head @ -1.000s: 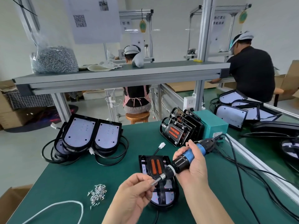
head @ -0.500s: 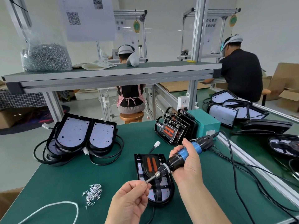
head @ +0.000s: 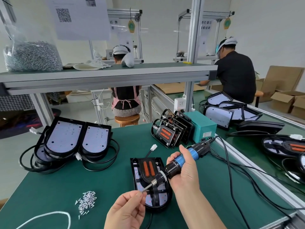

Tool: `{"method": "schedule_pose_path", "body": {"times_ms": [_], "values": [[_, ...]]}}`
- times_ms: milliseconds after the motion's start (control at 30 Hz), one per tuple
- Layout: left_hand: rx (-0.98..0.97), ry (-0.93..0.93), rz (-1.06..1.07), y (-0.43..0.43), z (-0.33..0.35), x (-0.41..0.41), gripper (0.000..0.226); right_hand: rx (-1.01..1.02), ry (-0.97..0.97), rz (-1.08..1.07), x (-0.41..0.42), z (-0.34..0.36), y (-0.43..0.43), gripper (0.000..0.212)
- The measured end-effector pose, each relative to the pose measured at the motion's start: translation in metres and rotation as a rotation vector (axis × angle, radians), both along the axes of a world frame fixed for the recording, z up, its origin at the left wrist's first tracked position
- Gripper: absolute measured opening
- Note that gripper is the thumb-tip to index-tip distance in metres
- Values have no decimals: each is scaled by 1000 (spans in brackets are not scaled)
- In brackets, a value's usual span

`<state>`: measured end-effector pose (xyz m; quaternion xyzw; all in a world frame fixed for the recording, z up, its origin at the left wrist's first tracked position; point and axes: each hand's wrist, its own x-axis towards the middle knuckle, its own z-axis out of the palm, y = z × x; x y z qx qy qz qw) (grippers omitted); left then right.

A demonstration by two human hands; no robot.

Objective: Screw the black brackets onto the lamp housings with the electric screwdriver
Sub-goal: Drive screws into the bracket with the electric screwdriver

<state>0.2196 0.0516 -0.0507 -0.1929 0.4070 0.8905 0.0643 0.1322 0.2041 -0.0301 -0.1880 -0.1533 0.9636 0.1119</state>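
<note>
Little changes: left hand (head: pixel 127 210) still pinches a likely screw (head: pixel 143 191) onto the bit of the electric screwdriver (head: pixel 181 160), right hand (head: pixel 184 172) gripping it over the lamp housing (head: pixel 162 198) bearing the black bracket (head: pixel 145 179); driving hasn't started.

The right hand (head: pixel 184 172) gripped the electric screwdriver (head: pixel 186 158), which slanted down to the left over a lamp housing (head: pixel 156 201) lying flat on the green table (head: pixel 115 172) with a black bracket (head: pixel 148 172) on it. The left hand (head: pixel 127 210) pinched the bit (head: pixel 146 188) at its tip. A pile of screws (head: pixel 86 201) lay near left. Stacked housings (head: pixel 69 139) sat far left.
</note>
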Motion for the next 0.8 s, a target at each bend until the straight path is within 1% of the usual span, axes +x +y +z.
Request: {"method": "schedule_pose_path", "body": {"times_ms": [67, 100, 133, 233, 300, 333, 367, 400, 467, 533, 567, 600, 633, 667, 733, 800], "values": [[-98, 23, 33, 0, -2, -1, 13, 17, -1, -4, 0, -1, -1, 38], [-176, 45, 62, 2, -3, -2, 13, 26, -3, -8, -1, -2, -2, 38], [-291, 83, 104, 3, -5, -3, 14, 37, -7, -11, -1, -2, -2, 38], [-757, 284, 263, 10, -17, -5, 23, 70, -44, -20, -3, -1, -3, 35], [-967, 406, 354, 12, -24, -5, 32, 73, -83, -27, -5, -2, -4, 33], [-1033, 442, 380, 12, -26, -5, 35, 69, -103, -28, -4, -3, -5, 33], [-1065, 463, 400, 12, -29, -6, 35, 66, -121, -27, -4, -3, -6, 32], [-1045, 468, 413, 11, -31, -6, 35, 64, -133, -27, -4, -4, -6, 31], [-915, 433, 385, 10, -30, -9, 31, 67, -144, -27, -4, -6, -5, 30], [-784, 371, 295, 9, -27, -12, 25, 68, -148, -23, -3, -5, -3, 28], [-742, 351, 245, 8, -26, -14, 24, 68, -143, -20, -3, -5, -2, 28], [-755, 349, 219, 7, -26, -14, 26, 70, -135, -18, -3, -5, -2, 27], [-830, 380, 226, 7, -28, -14, 33, 73, -129, -15, -3, -5, -1, 27], [-948, 454, 255, 6, -29, -12, 35, 77, -130, -10, -4, -5, -1, 27], [-1189, 641, 316, 4, -27, -8, 28, 83, -139, 1, -5, -5, -2, 27], [-1309, 758, 317, 1, -24, -6, 23, 80, -138, 3, -6, -6, -4, 26]]}}
